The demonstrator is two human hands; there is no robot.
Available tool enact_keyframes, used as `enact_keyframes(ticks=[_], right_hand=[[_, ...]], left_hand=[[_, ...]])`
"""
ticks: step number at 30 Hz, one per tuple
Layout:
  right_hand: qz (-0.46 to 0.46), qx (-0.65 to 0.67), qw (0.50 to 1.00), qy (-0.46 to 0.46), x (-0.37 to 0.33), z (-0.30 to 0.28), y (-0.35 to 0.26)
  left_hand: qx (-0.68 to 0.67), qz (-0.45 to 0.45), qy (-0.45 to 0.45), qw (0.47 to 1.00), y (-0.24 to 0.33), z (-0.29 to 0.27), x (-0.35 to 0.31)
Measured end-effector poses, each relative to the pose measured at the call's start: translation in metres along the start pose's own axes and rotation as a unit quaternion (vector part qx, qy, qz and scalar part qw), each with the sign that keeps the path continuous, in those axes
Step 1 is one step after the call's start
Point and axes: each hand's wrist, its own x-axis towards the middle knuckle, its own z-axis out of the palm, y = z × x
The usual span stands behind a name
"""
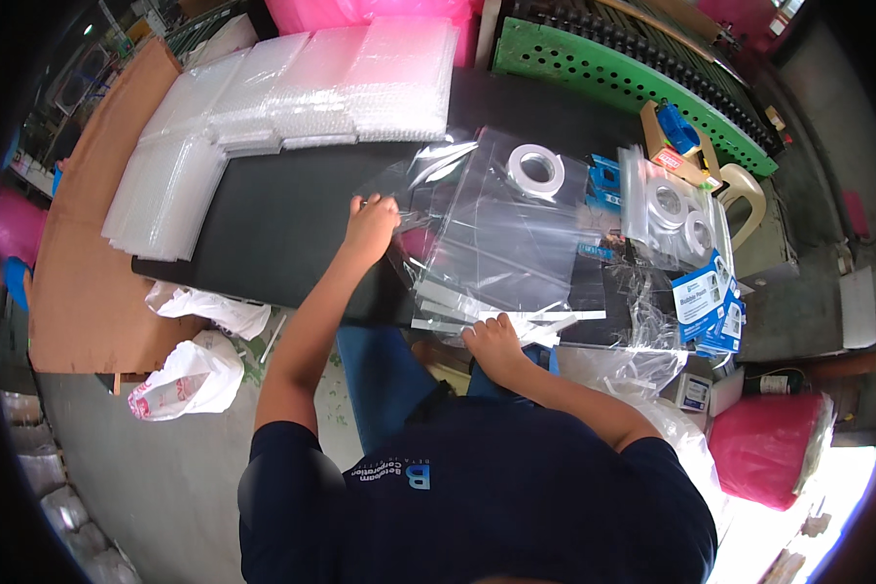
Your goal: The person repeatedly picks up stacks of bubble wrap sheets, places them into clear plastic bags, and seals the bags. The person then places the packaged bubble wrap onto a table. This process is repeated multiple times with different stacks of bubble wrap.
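clear bags (pixel 506 248) under 1 tape roll (pixel 535 193)

the left hand (pixel 371 224), fingers curled, pinches clear film (pixel 440 164); the right hand (pixel 496 347), half open, rests on the bags' near edge. they lie on a black table (pixel 287 209).

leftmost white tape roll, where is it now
In the head view, the leftmost white ring-shaped tape roll lies right of centre on the clear plastic sheeting, beyond the right hand, with two more white tape rolls farther right.

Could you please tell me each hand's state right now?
Left hand: fingers closed, holding clear plastic film.
Right hand: at the near edge of the clear bags; grip cannot be told.
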Motion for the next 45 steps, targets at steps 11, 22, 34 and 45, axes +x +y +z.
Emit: enact_keyframes(ticks=[11,22,34,45], right_hand=[[0.165,0.118,0.96,0.191,0.08,-0.002,0.029],[0.193,0.064,0.978,-0.036,0.085,0.032,0.051],[0.172,0.054,0.982,-0.056,0.099,0.023,0.048],[0.183,0.064,0.979,-0.058,0.096,0.022,0.048]], left_hand=[[-0.163,-0.073,-0.073,0.981,0.044,0.048,-0.021],[-0.192,-0.697,0.582,0.372,-0.313,-0.119,-0.186],[-0.496,-0.697,0.389,0.342,-0.421,-0.171,-0.251],[-0.544,-0.508,0.499,0.443,-0.352,-0.178,-0.245]])
